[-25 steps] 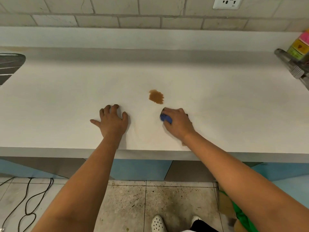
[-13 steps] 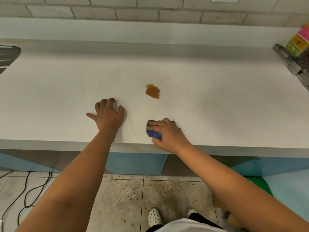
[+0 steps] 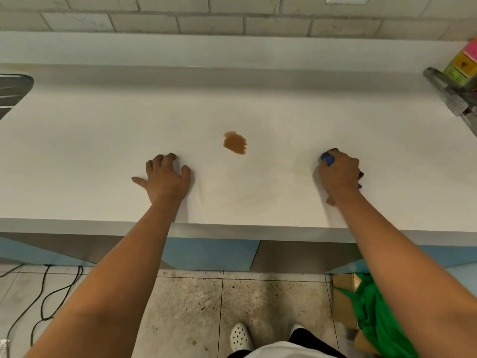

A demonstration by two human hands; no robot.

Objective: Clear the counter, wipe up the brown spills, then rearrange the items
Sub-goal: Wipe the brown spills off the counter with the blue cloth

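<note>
We look down at a white surface [image 3: 103, 151] that runs across the view, with a tiled wall [image 3: 206, 19] behind it. Near its middle lies one brown spill [image 3: 234, 142], a small patch with uneven edges. It is not touched by anything.

Our left hand [image 3: 165, 180] rests on the surface, to the left of the spill and a little nearer to us. Its fingers are spread and slightly bent, the tips press down on the white top, and it holds nothing.

Our right hand [image 3: 339, 175] is well to the right of the spill, also on the surface. Its fingers are curled around a blue sponge [image 3: 327, 158]; only a small blue part shows at the fingertips and another small piece at the far side of the hand. The hand covers the rest, so we cannot tell the full shape of the sponge. Faint curved marks show on the surface between the two hands, near the front edge.

At the left edge of the view there is a dark metal object [image 3: 13, 91], only partly seen. At the right edge stands a grey metal tap [image 3: 449, 95], and behind it a stack of coloured boxes [image 3: 463, 64].

Below the surface we see blue cabinet fronts [image 3: 209, 254] and a speckled tile floor [image 3: 193, 311]. Black cables [image 3: 51, 293] lie on the floor at the left, a green cloth [image 3: 374, 313] over a cardboard box [image 3: 346, 282] at the right, and white shoes [image 3: 240, 337] at the bottom.
</note>
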